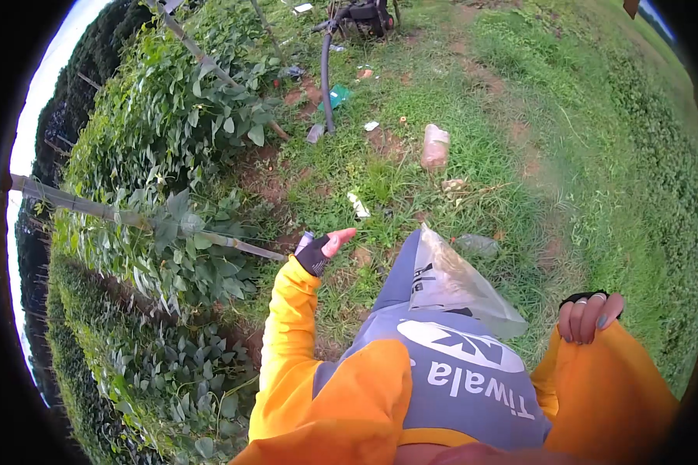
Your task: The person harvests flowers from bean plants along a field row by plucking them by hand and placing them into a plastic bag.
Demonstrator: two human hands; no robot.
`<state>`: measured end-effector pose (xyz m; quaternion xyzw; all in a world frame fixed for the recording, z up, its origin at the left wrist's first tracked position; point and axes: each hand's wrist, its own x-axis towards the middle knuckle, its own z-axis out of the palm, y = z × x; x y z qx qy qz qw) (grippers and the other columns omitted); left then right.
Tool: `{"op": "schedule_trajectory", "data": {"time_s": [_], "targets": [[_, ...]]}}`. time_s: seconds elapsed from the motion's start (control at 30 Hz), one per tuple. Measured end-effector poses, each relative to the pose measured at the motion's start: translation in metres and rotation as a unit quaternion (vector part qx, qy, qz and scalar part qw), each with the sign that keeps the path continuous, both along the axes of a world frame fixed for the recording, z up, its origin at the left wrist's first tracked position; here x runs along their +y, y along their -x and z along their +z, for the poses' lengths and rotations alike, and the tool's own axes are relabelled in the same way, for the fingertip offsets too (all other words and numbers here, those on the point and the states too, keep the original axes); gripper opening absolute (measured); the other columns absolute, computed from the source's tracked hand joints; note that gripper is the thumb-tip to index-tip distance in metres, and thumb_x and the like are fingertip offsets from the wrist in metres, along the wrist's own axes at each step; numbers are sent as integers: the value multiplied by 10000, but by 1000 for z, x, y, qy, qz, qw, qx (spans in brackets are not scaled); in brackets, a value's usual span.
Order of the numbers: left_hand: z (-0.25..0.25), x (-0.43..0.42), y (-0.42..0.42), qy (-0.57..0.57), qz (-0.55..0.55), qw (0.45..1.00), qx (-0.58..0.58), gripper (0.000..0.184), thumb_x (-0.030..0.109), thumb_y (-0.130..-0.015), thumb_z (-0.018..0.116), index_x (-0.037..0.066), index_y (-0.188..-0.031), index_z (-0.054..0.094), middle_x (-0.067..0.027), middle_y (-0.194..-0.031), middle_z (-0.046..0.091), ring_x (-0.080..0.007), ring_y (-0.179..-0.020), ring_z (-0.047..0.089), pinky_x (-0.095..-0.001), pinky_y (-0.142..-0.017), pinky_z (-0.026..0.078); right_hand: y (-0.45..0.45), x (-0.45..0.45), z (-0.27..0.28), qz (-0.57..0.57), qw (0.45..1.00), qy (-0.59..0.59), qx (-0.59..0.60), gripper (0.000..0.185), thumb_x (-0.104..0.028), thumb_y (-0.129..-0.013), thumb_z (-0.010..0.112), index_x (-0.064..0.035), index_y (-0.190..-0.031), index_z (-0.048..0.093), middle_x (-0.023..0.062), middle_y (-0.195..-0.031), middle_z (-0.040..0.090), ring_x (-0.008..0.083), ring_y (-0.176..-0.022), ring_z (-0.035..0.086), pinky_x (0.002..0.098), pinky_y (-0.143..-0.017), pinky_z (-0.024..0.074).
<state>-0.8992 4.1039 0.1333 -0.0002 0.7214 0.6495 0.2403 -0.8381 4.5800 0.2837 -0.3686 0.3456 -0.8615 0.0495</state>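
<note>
My left hand (327, 249), in a black fingerless glove, is raised beside the bean plants with its visible fingers stretched out. A small pale bluish piece (305, 242) shows at its far side; I cannot make out whether the hand touches it. Over at the right, my right hand (589, 316) has its fingers curled over the orange jacket (609, 380), pulling its front outward. A ring is on one finger. Against my waist and leg, over the grey printed shirt (473, 380), hangs a clear plastic bag (461, 283) with pale, dry-looking contents.
Leafy climbing plants (163, 116) on slanting poles (132, 217) stand to the left. On the grass ahead lie a pinkish plastic bag (435, 147), a clear bottle (478, 246) and paper scraps (358, 205). A dark machine (368, 17) with a grey hose (327, 85) stands farther off.
</note>
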Motion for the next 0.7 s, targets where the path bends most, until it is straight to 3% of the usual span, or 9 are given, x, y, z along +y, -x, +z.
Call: {"op": "schedule_trajectory", "data": {"time_s": [0.07,0.1,0.13,0.17,0.23,0.33,0.4,0.57,0.7], "targets": [[77,52,-20,-364,-113,905,190,966,718,-753,466,2,-1382,306,-276,-1381,330,-370,-1333,249,-479,-1085,139,18,4,-2,21,1000,1,16,104,-135,-925,503,-33,-908,489,56,-591,504,122,-390,390,281,-472,402],[107,77,-25,-438,-179,835,281,1050,756,-705,453,6,-1407,235,-324,-1378,290,-419,-1336,210,-522,-1079,103,28,8,-4,57,998,-6,14,134,-165,-928,499,-35,-904,484,55,-572,491,132,-402,399,283,-465,405],[139,94,-26,-451,-257,773,364,1059,758,-717,441,12,-1422,180,-328,-1370,299,-433,-1342,180,-565,-1065,68,37,9,-7,92,996,-12,9,164,-196,-932,496,-36,-901,480,54,-553,478,143,-414,407,285,-458,408],[165,109,-32,-438,-258,764,397,886,690,-791,423,30,-1374,322,-258,-1222,516,-394,-1215,431,-582,-1057,81,45,5,-7,116,993,14,-5,154,-150,-910,531,0,-946,538,58,-638,557,118,-416,447,281,-468,414],[169,127,-37,-498,-312,721,368,568,531,-881,470,55,-1181,548,-110,-939,643,-280,-887,617,-536,-1047,207,63,0,-6,155,988,10,-6,155,-151,-909,533,-1,-947,539,57,-640,558,118,-419,450,281,-468,415],[154,142,1,-539,-338,685,354,301,334,-918,519,65,-943,650,-14,-760,602,-190,-638,579,-472,-989,339,94,-14,-2,208,978,-4,-3,156,-152,-908,536,-1,-949,540,56,-643,559,118,-424,454,281,-469,416],[151,143,28,-534,-319,712,326,184,210,-875,595,44,-910,665,-70,-817,606,-209,-732,589,-405,-882,444,117,-23,-1,238,971,-16,0,157,-152,-907,537,-1,-950,540,56,-645,560,118,-426,456,281,-470,417],[166,154,91,-386,-216,844,301,119,117,-835,636,38,-918,671,-94,-868,620,-242,-844,585,-344,-752,460,192,-62,-1,333,941,-57,2,159,-153,-905,542,-2,-954,542,55,-650,562,119,-434,463,280,-471,419],[225,198,165,-347,-181,718,575,122,136,-867,548,79,-798,632,-71,-856,601,-261,-822,557,-352,-744,442,273,-118,0,431,897,-97,-12,161,-154,-904,545,-2,-956,544,54,-654,564,119,-439,468,280,-473,421]]}}
